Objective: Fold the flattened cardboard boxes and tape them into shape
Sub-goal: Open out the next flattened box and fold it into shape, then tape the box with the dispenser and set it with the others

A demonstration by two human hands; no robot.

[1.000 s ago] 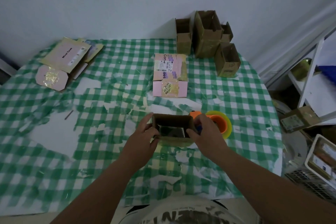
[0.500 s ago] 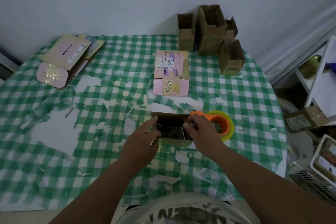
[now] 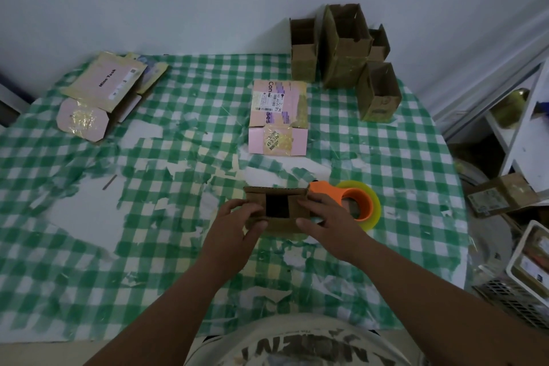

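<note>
A small brown cardboard box [image 3: 277, 196] stands on the checked tablecloth in front of me, its top partly closed by two side flaps with a dark gap between them. My left hand [image 3: 234, 227] presses the left flap and grips that side. My right hand [image 3: 328, 224] presses the right flap and grips the right side. An orange tape dispenser with a yellowish tape roll [image 3: 355, 203] lies just right of the box, partly behind my right hand. A flattened pink box [image 3: 279, 117] lies further back.
Several folded brown boxes [image 3: 346, 47] stand open at the back right by the wall. Flattened boxes [image 3: 102, 90] are piled at the back left. The green checked tablecloth [image 3: 148, 232] is torn in patches. A white shelf [image 3: 525, 134] and crates sit off the table's right edge.
Both hands have pushed the small box's side flaps inward over its opening, so less of the dark inside shows. The view has shifted slightly downward.
</note>
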